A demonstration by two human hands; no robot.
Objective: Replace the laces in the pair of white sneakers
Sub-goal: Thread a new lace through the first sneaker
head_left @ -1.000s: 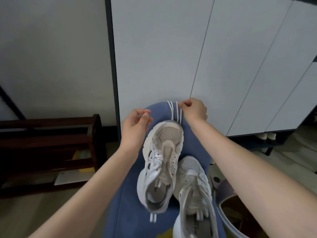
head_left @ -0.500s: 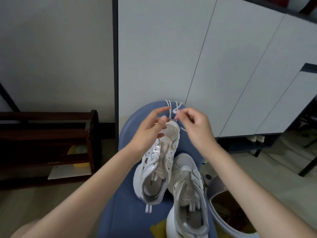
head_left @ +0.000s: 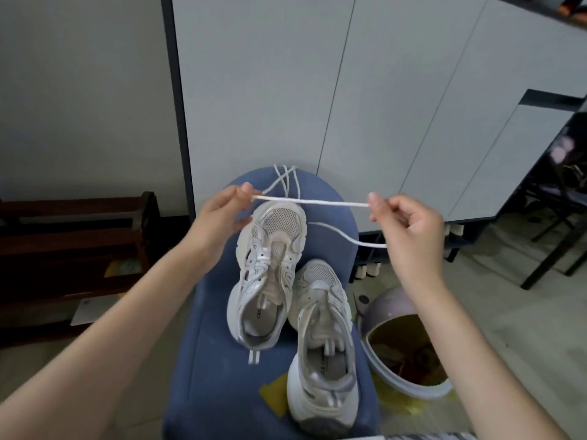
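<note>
Both hands pinch one white lace taut above the sneakers on the blue stool: left hand, right hand. We'd find its tip, then feed the bottom eyelets evenly.

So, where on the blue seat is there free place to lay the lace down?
Bare blue seat lies left of the two sneakers, under the left forearm. The far edge is crowded by loose laces, the right side by the second sneaker.
</note>
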